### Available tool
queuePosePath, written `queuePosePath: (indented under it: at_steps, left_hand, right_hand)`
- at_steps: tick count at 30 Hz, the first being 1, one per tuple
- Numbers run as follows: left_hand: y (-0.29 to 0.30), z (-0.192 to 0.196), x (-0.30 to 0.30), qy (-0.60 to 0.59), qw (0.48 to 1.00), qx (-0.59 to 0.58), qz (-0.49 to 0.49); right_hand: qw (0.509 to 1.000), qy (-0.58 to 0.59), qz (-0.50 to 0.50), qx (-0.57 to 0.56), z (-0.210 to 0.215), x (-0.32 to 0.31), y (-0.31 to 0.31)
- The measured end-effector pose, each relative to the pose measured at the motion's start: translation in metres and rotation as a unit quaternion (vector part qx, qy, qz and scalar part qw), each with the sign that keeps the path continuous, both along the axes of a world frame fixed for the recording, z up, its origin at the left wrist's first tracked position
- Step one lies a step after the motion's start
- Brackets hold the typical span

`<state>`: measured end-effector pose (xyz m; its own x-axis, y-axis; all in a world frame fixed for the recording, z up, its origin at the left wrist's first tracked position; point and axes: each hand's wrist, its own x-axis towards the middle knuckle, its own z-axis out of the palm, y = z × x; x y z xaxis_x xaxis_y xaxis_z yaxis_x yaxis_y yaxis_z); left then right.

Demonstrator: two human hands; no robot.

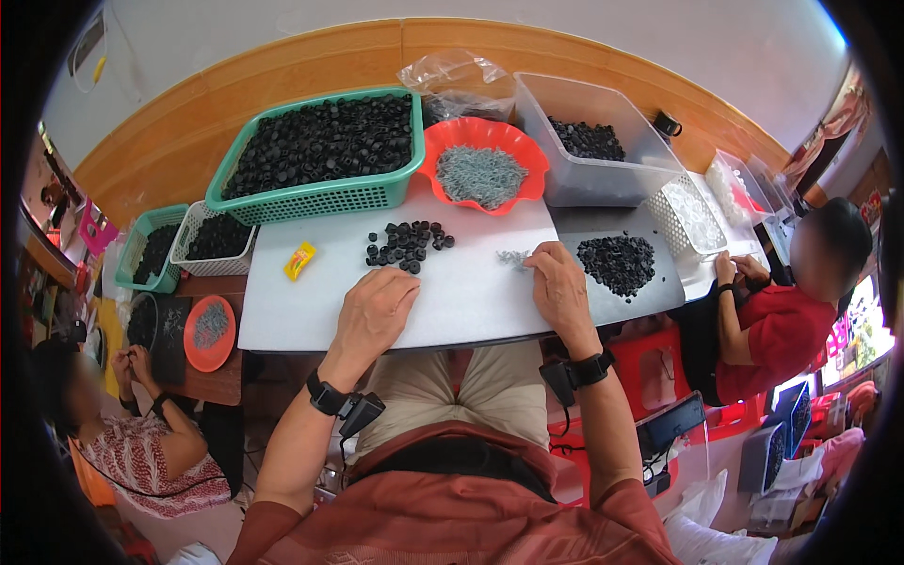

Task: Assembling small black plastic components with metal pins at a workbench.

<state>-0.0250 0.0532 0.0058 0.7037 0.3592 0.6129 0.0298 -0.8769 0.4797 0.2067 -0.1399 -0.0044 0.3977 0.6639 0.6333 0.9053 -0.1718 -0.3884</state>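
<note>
My left hand [379, 306] rests on the white tabletop [320, 311], fingers curled together, just in front of a loose group of black round caps [407, 243]. What it holds, if anything, is hidden. Fingertips of my right hand [562, 287] are pinched beside a small heap of thin grey pins or screws [513, 259]; whatever sits between them is too small to make out. Right of that hand lies a pile of small black pieces [617, 264] on a dark grey surface. Both wrists wear black straps with small devices.
Behind stand a green basket [311, 202] of black caps, a red scalloped bowl [485, 202] of grey pins and a clear bin [603, 184] with black pieces. A yellow packet [299, 261] lies left. One person [155, 443] works at left, another [782, 330] at right.
</note>
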Motion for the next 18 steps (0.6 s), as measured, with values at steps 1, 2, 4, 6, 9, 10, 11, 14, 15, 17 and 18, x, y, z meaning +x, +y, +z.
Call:
queuePosePath:
  at_steps: [1,2,4,6,9,10,11,14,15,17,18]
  left_hand:
    - [0.0003,-0.0003,0.0,-0.002,1.0,0.002,-0.002]
    - [0.0001,0.0001,-0.0001,-0.001,1.0,0.002,-0.002]
    - [-0.0003,0.0004,0.0,-0.008,1.0,0.005,-0.003]
    - [0.0002,0.0,0.0004,-0.007,1.0,0.006,-0.002]
    - [0.0004,-0.0006,0.0011,-0.005,1.0,0.005,0.0]
    - [0.0004,-0.0009,0.0012,-0.005,1.0,0.004,0.001]
    - [0.0002,-0.001,0.0011,-0.004,1.0,0.004,0.001]
    - [0.0002,-0.0013,0.0003,-0.002,1.0,0.003,0.004]
    - [0.0006,-0.0012,0.0004,-0.004,1.0,0.005,0.002]
    - [0.0004,-0.0012,0.0002,-0.006,1.0,0.007,0.0]
    - [0.0002,-0.0009,0.0002,-0.004,1.0,0.006,0.002]
  right_hand:
    - [1.0,0.003,-0.001,0.003,0.0004,-0.0002,-0.0002]
    - [1.0,0.004,-0.002,0.003,0.0007,-0.0007,0.0001]
    - [1.0,0.01,-0.003,0.014,0.0007,-0.0016,0.0007]
    - [1.0,0.007,-0.002,0.005,-0.002,0.0011,-0.0006]
    - [1.0,0.003,0.001,0.002,-0.0041,0.0032,-0.0018]
    - [1.0,0.003,0.002,0.007,-0.0039,0.0034,-0.0016]
    - [1.0,0.003,0.002,0.007,-0.0033,0.0026,-0.0013]
    - [1.0,0.014,-0.015,0.01,0.0023,-0.0029,0.0011]
    - [1.0,0.005,-0.017,-0.002,0.0036,-0.0034,0.0012]
    - [1.0,-0.004,-0.019,-0.015,0.0037,-0.0034,0.0002]
    - [1.0,-0.004,-0.016,-0.026,0.0032,-0.0025,-0.0006]
